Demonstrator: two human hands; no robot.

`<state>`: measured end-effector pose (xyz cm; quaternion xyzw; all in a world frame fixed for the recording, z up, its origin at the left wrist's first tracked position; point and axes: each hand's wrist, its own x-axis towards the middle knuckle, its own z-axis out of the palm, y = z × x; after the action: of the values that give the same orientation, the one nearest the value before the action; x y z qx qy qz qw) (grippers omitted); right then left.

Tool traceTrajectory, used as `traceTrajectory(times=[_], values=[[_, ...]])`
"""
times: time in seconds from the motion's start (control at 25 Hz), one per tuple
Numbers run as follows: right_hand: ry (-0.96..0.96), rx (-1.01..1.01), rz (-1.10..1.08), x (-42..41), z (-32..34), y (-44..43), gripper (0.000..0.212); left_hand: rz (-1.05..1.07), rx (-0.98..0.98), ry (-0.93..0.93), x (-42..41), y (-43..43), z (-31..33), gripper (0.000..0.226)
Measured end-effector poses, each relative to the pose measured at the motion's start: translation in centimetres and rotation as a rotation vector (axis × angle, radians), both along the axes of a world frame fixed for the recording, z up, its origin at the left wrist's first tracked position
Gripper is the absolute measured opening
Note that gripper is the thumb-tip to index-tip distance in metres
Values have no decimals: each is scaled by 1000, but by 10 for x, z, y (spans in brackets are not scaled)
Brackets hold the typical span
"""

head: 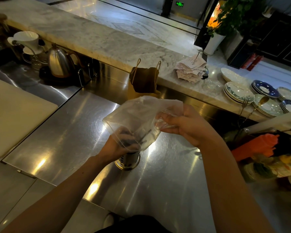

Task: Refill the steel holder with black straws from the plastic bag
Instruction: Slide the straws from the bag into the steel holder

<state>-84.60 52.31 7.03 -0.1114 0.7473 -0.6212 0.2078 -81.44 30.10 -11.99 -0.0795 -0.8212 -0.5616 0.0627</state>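
A clear plastic bag [138, 115] hangs mouth-down over the steel holder [128, 159], which stands upright on the steel counter [65, 132]. Black straws [129, 140] show through the bag's lower part, at the holder's top. My left hand [115, 147] wraps around the straws and the bag's lower end just above the holder. My right hand [185, 125] pinches the bag's upper right part and holds it up. The holder's rim is hidden by the bag and my left hand.
A brown paper bag [144, 83] stands behind the plastic bag. A kettle [60, 63] and a white dripper [26, 39] sit at the back left, a white cutting board [12, 113] at left. Stacked plates [238, 93] and an orange object [259, 145] lie at right.
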Motion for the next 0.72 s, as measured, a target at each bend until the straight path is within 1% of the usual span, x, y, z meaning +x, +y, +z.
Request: traceTrajectory(times=[0.08,0.16,0.28,0.44,0.52,0.6,0.72], values=[[12,-21,-18,-3,3,6,23,-26,-44,47,1,-1,4,28],[13,-54,-42,-6,6,13,21,-42,-80,87,2,-4,8,31],[-16,-105,-102,-10,4,26,25,-6,-59,58,5,-5,6,38],[-89,-171,-148,-12,-2,41,44,67,-76,-28,6,-2,0,63],[-109,-191,-158,-11,-5,46,50,64,-93,-36,5,-1,2,70],[-112,-208,-186,-10,-8,51,43,62,-176,-26,4,0,3,73],[-137,-255,-220,-9,-14,59,37,57,-336,10,5,3,3,66]])
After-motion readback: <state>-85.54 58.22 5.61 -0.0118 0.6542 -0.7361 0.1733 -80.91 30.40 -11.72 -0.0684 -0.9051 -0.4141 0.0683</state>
